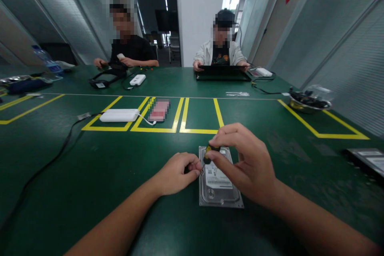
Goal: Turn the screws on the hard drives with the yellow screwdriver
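Note:
A silver hard drive (220,198) with a white label lies flat on the green table in front of me. My right hand (250,164) grips a short screwdriver (207,154) with a yellow and black handle, between thumb and fingers. Its thin shaft slants down to the drive's left edge. There my left hand (178,174) is closed, thumb and fingertips pinched beside the shaft's tip. What sits between those fingertips, if anything, is too small to make out. My right hand hides part of the drive's upper right side.
Yellow tape marks the green table (120,176). A white power bank (119,115) is cabled to a pink phone (159,111). On the right are a metal bowl (309,104) of dark parts and another drive (367,160). Two people sit across, one holding a black panel (223,73).

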`<action>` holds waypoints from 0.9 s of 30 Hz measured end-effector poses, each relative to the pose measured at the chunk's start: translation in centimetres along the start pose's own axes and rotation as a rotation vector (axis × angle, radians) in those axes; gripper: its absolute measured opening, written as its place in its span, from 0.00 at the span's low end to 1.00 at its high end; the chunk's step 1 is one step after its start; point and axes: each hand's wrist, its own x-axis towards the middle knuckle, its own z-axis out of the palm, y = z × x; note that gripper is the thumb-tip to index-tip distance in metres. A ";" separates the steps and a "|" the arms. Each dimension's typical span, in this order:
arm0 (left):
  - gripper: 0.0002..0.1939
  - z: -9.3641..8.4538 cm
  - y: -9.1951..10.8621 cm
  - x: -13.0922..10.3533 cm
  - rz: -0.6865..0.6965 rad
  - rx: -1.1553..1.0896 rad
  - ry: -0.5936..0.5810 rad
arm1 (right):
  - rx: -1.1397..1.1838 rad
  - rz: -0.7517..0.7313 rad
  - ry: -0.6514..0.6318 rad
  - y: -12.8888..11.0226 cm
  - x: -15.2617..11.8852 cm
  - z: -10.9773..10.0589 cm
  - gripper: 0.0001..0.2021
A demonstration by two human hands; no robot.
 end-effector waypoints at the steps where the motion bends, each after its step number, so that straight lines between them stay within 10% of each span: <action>1: 0.03 0.0 0.1 0.0 0.002 0.000 0.000 | 0.006 -0.006 -0.011 0.0 0.0 0.0 0.10; 21: 0.02 0.0 0.3 0.0 -0.001 -0.037 -0.001 | -0.013 -0.083 -0.218 0.2 0.6 -0.8 0.18; 27: 0.02 -0.5 0.4 0.0 0.006 -0.062 -0.036 | -0.041 -0.060 -0.084 0.5 0.8 -0.5 0.08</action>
